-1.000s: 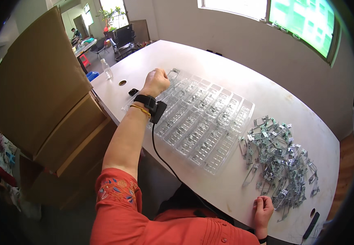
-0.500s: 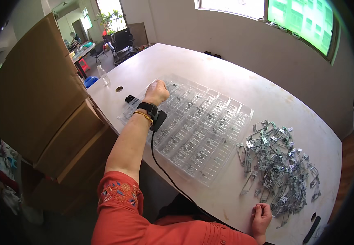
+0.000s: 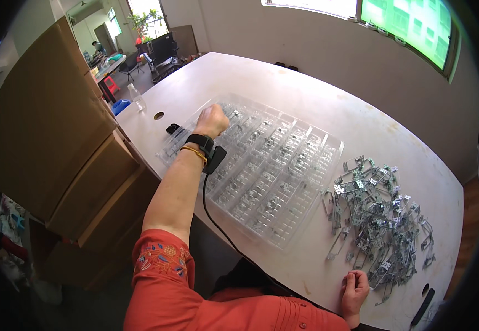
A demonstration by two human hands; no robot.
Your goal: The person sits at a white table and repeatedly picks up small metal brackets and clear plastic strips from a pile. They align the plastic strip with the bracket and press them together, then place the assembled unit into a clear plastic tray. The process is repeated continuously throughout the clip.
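My left hand is closed over the far left part of a clear plastic tray. Its fingertips are turned away, so anything they pinch is hidden. Long slots in the tray hold rows of small metal parts. At the near right my right hand rests by the table edge with its fingers curled and thumb pressed against them. Whatever may lie inside that grip does not show. Right beside it is a loose heap of silvery metal brackets.
Stacked cardboard boxes rise along the table's left side. A clear bottle stands near the far left edge of the white table. From my left wrist's black device, a cable runs down over the table edge.
The view has shifted slightly. My left hand stays at the same part of the tray with hardly any movement, and my right hand remains beside the heap.
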